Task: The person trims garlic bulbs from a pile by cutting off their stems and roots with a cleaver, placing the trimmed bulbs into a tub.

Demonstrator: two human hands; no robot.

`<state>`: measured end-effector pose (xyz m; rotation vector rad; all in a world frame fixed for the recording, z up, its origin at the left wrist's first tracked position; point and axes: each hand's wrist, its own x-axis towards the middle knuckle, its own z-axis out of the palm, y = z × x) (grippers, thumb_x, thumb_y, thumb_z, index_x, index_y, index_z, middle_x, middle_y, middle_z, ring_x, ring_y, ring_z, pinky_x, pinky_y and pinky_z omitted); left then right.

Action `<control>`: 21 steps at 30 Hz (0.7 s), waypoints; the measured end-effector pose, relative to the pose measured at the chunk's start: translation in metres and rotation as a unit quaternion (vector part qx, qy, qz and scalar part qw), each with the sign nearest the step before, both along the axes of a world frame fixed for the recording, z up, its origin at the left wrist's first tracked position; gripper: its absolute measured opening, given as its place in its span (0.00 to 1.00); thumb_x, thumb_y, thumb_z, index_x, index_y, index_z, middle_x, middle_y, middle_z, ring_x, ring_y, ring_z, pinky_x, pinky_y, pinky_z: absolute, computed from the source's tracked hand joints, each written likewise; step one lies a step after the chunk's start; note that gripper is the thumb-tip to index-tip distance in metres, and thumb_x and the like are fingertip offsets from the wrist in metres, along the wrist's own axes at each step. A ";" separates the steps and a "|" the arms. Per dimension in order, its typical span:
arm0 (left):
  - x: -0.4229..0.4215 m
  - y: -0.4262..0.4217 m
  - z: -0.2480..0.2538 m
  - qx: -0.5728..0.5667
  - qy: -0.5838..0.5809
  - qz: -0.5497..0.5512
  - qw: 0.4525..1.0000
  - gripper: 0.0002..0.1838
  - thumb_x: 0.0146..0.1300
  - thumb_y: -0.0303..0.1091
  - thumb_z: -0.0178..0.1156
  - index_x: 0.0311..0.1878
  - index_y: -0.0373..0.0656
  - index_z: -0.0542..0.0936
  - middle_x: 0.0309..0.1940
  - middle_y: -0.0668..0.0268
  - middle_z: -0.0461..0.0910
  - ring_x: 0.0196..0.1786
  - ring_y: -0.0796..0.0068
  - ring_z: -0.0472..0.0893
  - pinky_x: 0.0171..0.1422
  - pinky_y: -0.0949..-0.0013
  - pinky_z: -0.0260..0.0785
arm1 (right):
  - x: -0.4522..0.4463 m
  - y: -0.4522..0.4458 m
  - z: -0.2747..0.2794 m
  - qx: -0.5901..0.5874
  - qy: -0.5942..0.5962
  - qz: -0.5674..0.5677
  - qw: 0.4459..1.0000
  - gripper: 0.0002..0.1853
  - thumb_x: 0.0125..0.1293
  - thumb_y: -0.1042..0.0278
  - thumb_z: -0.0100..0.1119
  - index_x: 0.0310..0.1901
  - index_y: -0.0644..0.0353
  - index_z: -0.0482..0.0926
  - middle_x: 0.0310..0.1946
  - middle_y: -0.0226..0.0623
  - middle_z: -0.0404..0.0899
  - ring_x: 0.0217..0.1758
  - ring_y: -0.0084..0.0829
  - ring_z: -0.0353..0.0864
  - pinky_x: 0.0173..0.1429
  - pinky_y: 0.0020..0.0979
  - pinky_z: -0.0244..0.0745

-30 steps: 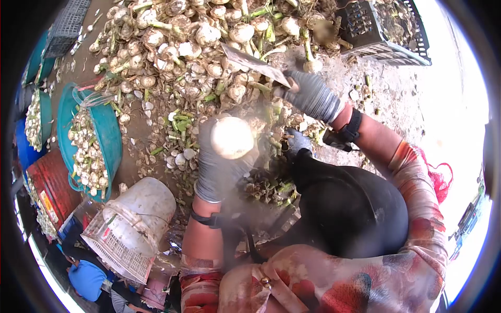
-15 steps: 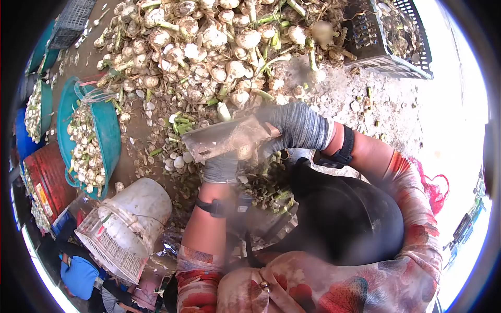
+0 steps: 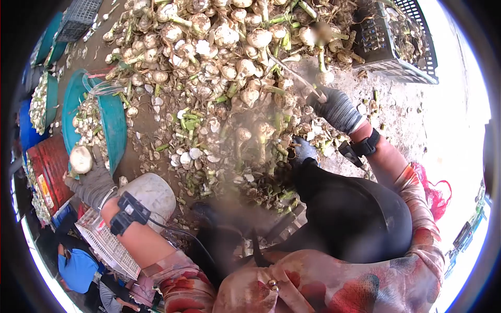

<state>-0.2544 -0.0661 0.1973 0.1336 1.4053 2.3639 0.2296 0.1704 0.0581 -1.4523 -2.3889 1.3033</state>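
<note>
We're holding a trimmed bulb (image 3: 81, 159) at the basin (image 3: 116, 128) w/ our L hand (image 3: 94, 183), fingers part-open, cupping it. Our R hand (image 3: 339, 109) is closing firmly round a knife (image 3: 295, 75), blade pointing at the pile (image 3: 225, 36), well apart from our L. For good placing, we're wanting a low, soft release inside the rim, wrist clearing the bucket (image 3: 159, 195). Bare floor (image 3: 143, 156) is giving room betw. basin & scraps (image 3: 190, 122); the crate (image 3: 399, 70) is bounding our R side.

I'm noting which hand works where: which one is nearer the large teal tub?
Left. The left hand, holding a pale bulb, is at the near edge of the teal tub; the right hand, holding a blade, is well off to its right.
</note>
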 end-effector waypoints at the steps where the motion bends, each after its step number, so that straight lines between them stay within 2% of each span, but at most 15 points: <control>1: -0.002 0.005 -0.006 0.001 0.004 -0.001 1.000 0.29 0.67 0.48 0.57 0.63 0.38 0.67 0.60 0.49 0.72 0.62 0.55 0.73 0.64 0.48 0.69 | -0.004 -0.002 0.008 -0.005 0.005 -0.017 1.000 0.14 0.63 0.56 0.62 0.35 0.61 0.78 0.25 0.49 0.78 0.29 0.52 0.76 0.37 0.41 0.73; 3: -0.006 0.025 -0.043 -0.120 -0.068 0.078 0.987 0.30 0.67 0.48 0.56 0.65 0.38 0.64 0.64 0.47 0.67 0.65 0.52 0.69 0.66 0.44 0.66 | -0.009 -0.005 0.005 -0.018 0.053 -0.013 0.998 0.14 0.63 0.56 0.62 0.35 0.61 0.78 0.25 0.49 0.78 0.29 0.53 0.77 0.37 0.42 0.73; 4: 0.018 0.042 -0.062 -0.191 0.006 -0.060 0.980 0.30 0.68 0.47 0.56 0.66 0.39 0.64 0.63 0.48 0.68 0.65 0.53 0.70 0.66 0.46 0.67 | -0.011 -0.006 0.002 -0.031 0.096 -0.007 0.995 0.15 0.63 0.55 0.62 0.34 0.61 0.78 0.25 0.49 0.78 0.30 0.53 0.77 0.37 0.42 0.73; 5: 0.055 0.064 -0.084 -0.257 0.079 -0.198 0.943 0.29 0.69 0.45 0.55 0.67 0.40 0.63 0.63 0.48 0.69 0.64 0.54 0.71 0.66 0.47 0.67 | -0.014 -0.008 -0.006 0.025 0.059 0.009 0.998 0.16 0.64 0.53 0.60 0.34 0.60 0.78 0.25 0.50 0.78 0.32 0.54 0.78 0.38 0.45 0.74; 6: 0.078 0.085 -0.112 -0.320 0.069 -0.260 0.908 0.25 0.69 0.42 0.56 0.64 0.40 0.68 0.60 0.54 0.72 0.62 0.57 0.73 0.66 0.52 0.68 | -0.023 -0.009 0.013 0.008 -0.002 0.014 1.000 0.16 0.64 0.53 0.58 0.35 0.59 0.78 0.26 0.50 0.78 0.33 0.54 0.79 0.39 0.46 0.74; 7: 0.112 0.101 -0.137 -0.343 0.127 -0.326 0.872 0.21 0.68 0.41 0.59 0.59 0.39 0.74 0.54 0.59 0.76 0.58 0.63 0.75 0.65 0.60 0.68 | -0.021 -0.010 0.010 0.004 0.015 0.016 1.000 0.15 0.65 0.53 0.58 0.36 0.59 0.78 0.26 0.51 0.78 0.34 0.54 0.79 0.39 0.46 0.74; 8: 0.155 0.115 -0.138 -0.396 0.273 -0.371 0.794 0.19 0.67 0.39 0.60 0.56 0.37 0.76 0.51 0.60 0.78 0.54 0.65 0.78 0.61 0.65 0.70 | -0.017 -0.009 0.006 0.003 0.032 0.020 0.999 0.15 0.65 0.54 0.57 0.37 0.59 0.77 0.26 0.51 0.78 0.34 0.54 0.79 0.39 0.46 0.74; 9: 0.177 0.121 -0.172 -0.434 0.295 -0.402 0.750 0.23 0.64 0.38 0.63 0.58 0.36 0.75 0.49 0.57 0.79 0.51 0.67 0.79 0.57 0.66 0.71 | -0.014 -0.007 0.008 0.008 0.019 0.029 0.999 0.15 0.65 0.54 0.57 0.38 0.60 0.76 0.27 0.51 0.79 0.34 0.55 0.79 0.39 0.46 0.74; 10: 0.202 0.131 -0.174 -0.537 0.323 -0.420 0.656 0.33 0.56 0.47 0.66 0.62 0.41 0.73 0.49 0.48 0.81 0.53 0.52 0.80 0.59 0.57 0.71 | -0.012 -0.008 0.005 0.008 0.014 0.026 1.000 0.15 0.65 0.54 0.57 0.38 0.60 0.76 0.27 0.51 0.79 0.34 0.55 0.79 0.39 0.46 0.74; 12: 0.228 0.145 -0.176 -0.614 0.407 -0.422 0.528 0.41 0.48 0.56 0.70 0.62 0.40 0.72 0.59 0.44 0.72 0.60 0.46 0.75 0.63 0.54 0.68 | -0.012 -0.013 -0.002 0.030 0.048 0.008 0.998 0.17 0.65 0.52 0.57 0.35 0.60 0.76 0.27 0.52 0.79 0.34 0.55 0.78 0.38 0.47 0.73; 13: 0.235 0.150 -0.176 -0.625 0.408 -0.419 0.517 0.42 0.47 0.57 0.71 0.62 0.40 0.73 0.60 0.44 0.70 0.60 0.45 0.74 0.64 0.55 0.68 | -0.014 -0.015 0.000 0.008 -0.014 0.006 1.000 0.18 0.65 0.51 0.57 0.34 0.61 0.77 0.26 0.52 0.78 0.33 0.56 0.78 0.38 0.47 0.73; 15: 0.243 0.153 -0.172 -0.633 0.410 -0.419 0.506 0.43 0.45 0.58 0.72 0.61 0.39 0.73 0.61 0.44 0.69 0.61 0.43 0.73 0.65 0.55 0.67 | -0.015 -0.018 -0.006 -0.003 -0.024 0.025 0.999 0.20 0.64 0.48 0.58 0.34 0.61 0.78 0.25 0.52 0.78 0.32 0.56 0.78 0.37 0.47 0.73; 18: 0.239 0.139 -0.169 -0.533 0.503 -0.411 0.542 0.40 0.51 0.55 0.69 0.63 0.41 0.72 0.60 0.47 0.70 0.58 0.44 0.74 0.64 0.56 0.68 | -0.022 -0.019 0.004 0.003 -0.029 0.049 0.998 0.20 0.64 0.47 0.58 0.36 0.58 0.79 0.25 0.50 0.79 0.32 0.54 0.80 0.37 0.47 0.74; 20: 0.234 0.115 -0.181 -0.312 0.217 -0.500 0.778 0.20 0.60 0.41 0.67 0.51 0.40 0.78 0.49 0.56 0.79 0.51 0.61 0.78 0.58 0.58 0.71 | -0.026 -0.023 0.018 0.074 -0.011 0.136 0.988 0.16 0.62 0.50 0.59 0.41 0.55 0.78 0.23 0.47 0.79 0.32 0.51 0.82 0.38 0.46 0.75; 21: 0.230 0.102 -0.185 -0.328 0.383 -0.490 0.711 0.17 0.63 0.37 0.63 0.52 0.41 0.77 0.50 0.57 0.79 0.52 0.63 0.78 0.59 0.59 0.70 | -0.028 -0.023 0.027 0.082 0.002 0.187 0.979 0.14 0.61 0.57 0.58 0.44 0.55 0.76 0.21 0.44 0.79 0.29 0.48 0.82 0.35 0.47 0.75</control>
